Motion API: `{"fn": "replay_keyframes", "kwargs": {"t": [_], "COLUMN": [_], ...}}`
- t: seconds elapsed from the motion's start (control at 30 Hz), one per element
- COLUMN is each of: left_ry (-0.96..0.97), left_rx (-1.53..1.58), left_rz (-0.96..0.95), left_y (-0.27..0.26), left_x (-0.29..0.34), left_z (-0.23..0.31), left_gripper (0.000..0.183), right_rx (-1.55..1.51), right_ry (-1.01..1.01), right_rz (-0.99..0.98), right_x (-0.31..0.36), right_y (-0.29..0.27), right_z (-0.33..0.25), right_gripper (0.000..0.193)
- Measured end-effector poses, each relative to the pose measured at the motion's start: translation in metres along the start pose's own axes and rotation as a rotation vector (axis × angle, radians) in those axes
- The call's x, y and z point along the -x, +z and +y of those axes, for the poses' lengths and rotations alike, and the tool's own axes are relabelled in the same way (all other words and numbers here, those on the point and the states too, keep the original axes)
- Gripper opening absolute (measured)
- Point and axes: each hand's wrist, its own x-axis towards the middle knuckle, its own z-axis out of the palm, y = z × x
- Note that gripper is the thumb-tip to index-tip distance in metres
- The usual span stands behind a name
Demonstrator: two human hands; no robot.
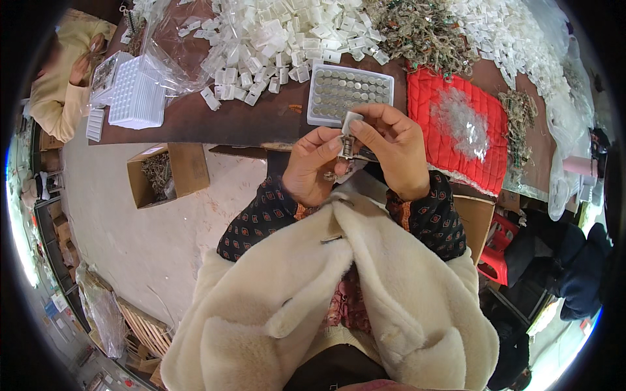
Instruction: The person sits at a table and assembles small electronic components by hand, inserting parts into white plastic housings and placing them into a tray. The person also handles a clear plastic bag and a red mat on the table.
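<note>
Just in front of the table's near edge, both my hands meet around small white parts. My left hand (312, 168) is closed, its thumb and fingers gripping a small white plastic case (346, 148) with metallic bits showing inside. Pinched between thumb and index finger of my right hand (399, 151) is a small white plastic piece (351, 122), right above the case. Whether the two parts are joined I cannot tell. Shiny bits (330, 176) show by my left fingers. Beyond the hands, a white tray (313, 117) holds rows of round silver button cells.
White plastic cases (280, 39) lie heaped at the back, beside tangled wire strings (417, 32). A red quilted cloth (424, 98) bears clear small pieces. Stacked white trays (138, 98) stand left. A carton (189, 171) sits on the floor. Another person (65, 98) is at the far left.
</note>
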Motion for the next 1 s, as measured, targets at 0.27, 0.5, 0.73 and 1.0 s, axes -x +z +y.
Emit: {"fn": "replay_keyframes", "kwargs": {"t": [0.27, 0.5, 0.73, 1.0], "left_ry": [-0.023, -0.021, 0.007, -0.001], "left_rx": [-0.044, 0.019, 0.08, 0.073], "left_rz": [0.011, 0.117, 0.08, 0.035], "left_y": [-0.006, 0.014, 0.02, 0.005], "left_x": [0.003, 0.008, 0.004, 0.004], "left_z": [0.003, 0.003, -0.009, -0.02], "left_gripper": [0.035, 0.024, 0.023, 0.023], "right_rx": [0.307, 0.469, 0.429, 0.645], "right_ry": [-0.633, -0.836, -0.887, -0.909], "right_rz": [-0.118, -0.14, -0.071, -0.104], "right_x": [0.002, -0.002, -0.001, 0.017], "right_y": [0.001, -0.003, 0.002, -0.019], "right_z": [0.007, 0.011, 0.017, 0.023], "right_gripper": [0.024, 0.025, 0.023, 0.03]}}
